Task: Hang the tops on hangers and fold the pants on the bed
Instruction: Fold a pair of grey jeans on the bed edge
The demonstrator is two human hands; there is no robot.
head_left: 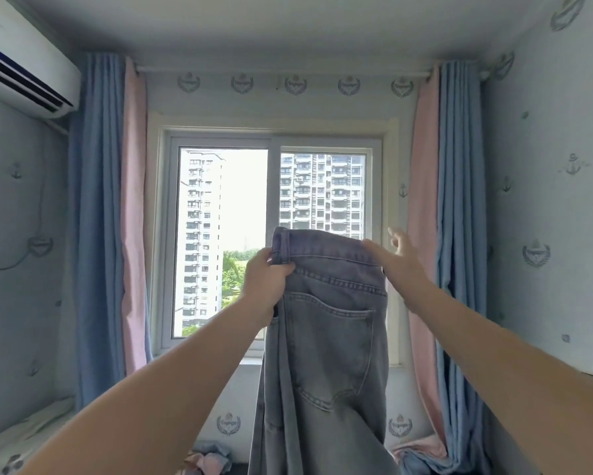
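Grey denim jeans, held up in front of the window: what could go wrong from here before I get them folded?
1. Only the left hand clearly has a grip on the grey denim jeans, at one waistband corner. The right hand looks open, so the waistband may sag or slip.
2. The legs hang below the frame, near the crumpled pink and blue clothes, and could snag or drag them.

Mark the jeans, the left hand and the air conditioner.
jeans (329, 344): head view, on the back pocket.
left hand (266, 274): head view, on the back of the hand, which grips the waistband.
air conditioner (24, 60): head view, on its white front panel.
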